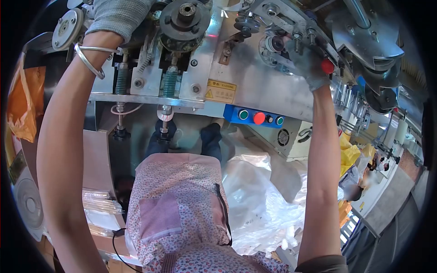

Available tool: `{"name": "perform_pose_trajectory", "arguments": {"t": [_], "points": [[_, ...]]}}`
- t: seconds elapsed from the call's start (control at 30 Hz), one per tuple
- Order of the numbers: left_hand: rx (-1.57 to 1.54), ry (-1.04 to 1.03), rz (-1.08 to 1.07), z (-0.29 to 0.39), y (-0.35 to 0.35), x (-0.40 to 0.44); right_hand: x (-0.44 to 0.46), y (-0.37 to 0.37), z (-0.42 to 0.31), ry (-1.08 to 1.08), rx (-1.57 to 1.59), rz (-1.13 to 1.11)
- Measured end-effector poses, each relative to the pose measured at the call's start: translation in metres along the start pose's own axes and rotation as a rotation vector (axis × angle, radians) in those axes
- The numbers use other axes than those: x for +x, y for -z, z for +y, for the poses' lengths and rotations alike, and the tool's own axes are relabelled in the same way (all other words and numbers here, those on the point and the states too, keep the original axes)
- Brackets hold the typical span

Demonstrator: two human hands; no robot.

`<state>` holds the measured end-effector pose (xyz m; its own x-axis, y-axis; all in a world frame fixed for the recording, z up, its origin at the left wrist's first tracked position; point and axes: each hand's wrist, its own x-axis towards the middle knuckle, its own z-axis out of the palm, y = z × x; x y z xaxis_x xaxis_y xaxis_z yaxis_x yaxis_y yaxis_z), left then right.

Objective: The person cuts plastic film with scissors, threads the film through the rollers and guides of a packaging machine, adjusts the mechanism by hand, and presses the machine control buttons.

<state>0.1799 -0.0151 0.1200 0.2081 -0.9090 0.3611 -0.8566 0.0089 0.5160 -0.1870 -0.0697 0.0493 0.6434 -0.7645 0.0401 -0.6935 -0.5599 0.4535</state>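
My left hand (120, 18), in a grey knitted glove, reaches over the machine at the top left. Its fingers run out past the upper edge of the head view, so what they touch is hidden. Just right of it sits a dark round metal roller (185, 18) above spring-loaded bolts (170, 82). My right hand (309, 66), also gloved in grey, is at the machine's right part, beside a red knob (327, 66) and a small round spool (275, 43). Blur hides its fingers, and I cannot make out anything in them.
A blue control panel (253, 117) with green and red buttons fronts the machine (255, 82). Clear plastic sheeting (259, 200) lies below. Bundles of thin sticks (102, 202) rest at lower left, near an orange bag (27, 100). Another person (353, 192) is farther down the right side.
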Motion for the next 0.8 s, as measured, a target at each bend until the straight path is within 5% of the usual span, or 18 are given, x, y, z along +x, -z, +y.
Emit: {"name": "perform_pose_trajectory", "arguments": {"t": [0.03, 0.17, 0.23, 0.47, 0.57, 0.67, 0.8], "points": [[-0.003, -0.003, -0.007, -0.003, -0.001, 0.0, 0.002, 0.01, -0.002, -0.325, 0.78, 0.005], [-0.038, -0.016, -0.025, 0.012, 0.009, -0.006, 0.006, 0.029, -0.015, -0.269, 0.357, -0.135], [-0.022, -0.013, -0.02, 0.005, 0.003, -0.004, 0.005, 0.025, -0.015, -0.344, 0.511, 0.006], [0.032, -0.128, 0.092, 0.0, -0.006, 0.001, 0.011, 0.045, -0.022, -0.433, 0.472, -0.131], [0.006, -0.082, 0.014, 0.004, 0.001, 0.005, 0.012, 0.036, -0.013, -0.407, 0.483, -0.433], [0.036, -0.114, 0.08, 0.015, 0.002, -0.003, -0.001, 0.013, -0.018, -0.415, 0.931, -0.092], [-0.013, -0.084, 0.007, 0.004, 0.002, -0.001, -0.001, 0.034, -0.041, -0.626, 0.898, 0.089]]}}
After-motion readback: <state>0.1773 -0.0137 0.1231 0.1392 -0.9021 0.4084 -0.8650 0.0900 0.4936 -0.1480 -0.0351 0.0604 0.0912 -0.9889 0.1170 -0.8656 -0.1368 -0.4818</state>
